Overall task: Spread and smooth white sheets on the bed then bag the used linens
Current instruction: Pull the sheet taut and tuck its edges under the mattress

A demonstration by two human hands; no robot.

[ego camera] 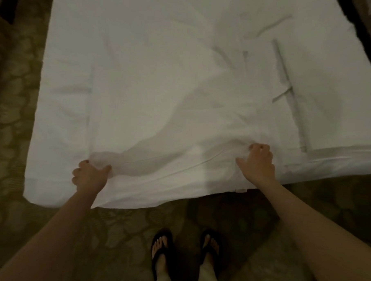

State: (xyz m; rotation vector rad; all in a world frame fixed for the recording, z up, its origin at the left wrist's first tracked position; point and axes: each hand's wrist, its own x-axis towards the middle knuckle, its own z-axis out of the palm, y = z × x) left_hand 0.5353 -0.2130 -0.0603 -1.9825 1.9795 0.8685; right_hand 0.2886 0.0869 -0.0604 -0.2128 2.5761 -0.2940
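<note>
A white sheet [153, 79] lies over the bed and fills most of the view, with wrinkles and a raised bulge near its front edge. My left hand [89, 174] grips a bunch of the sheet near the front left. To the right, my right hand [258, 162] holds a fold of the same sheet with curled fingers. On the right side the sheet is doubled over in a flat folded strip [292, 106]. The front hem hangs over the foot of the bed just past my hands.
Patterned brownish carpet [13, 111] runs along the left side and in front of the bed. My feet in black flip-flops [186, 251] stand on it close to the bed's foot. A dark frame edge [363, 31] crosses the top right corner.
</note>
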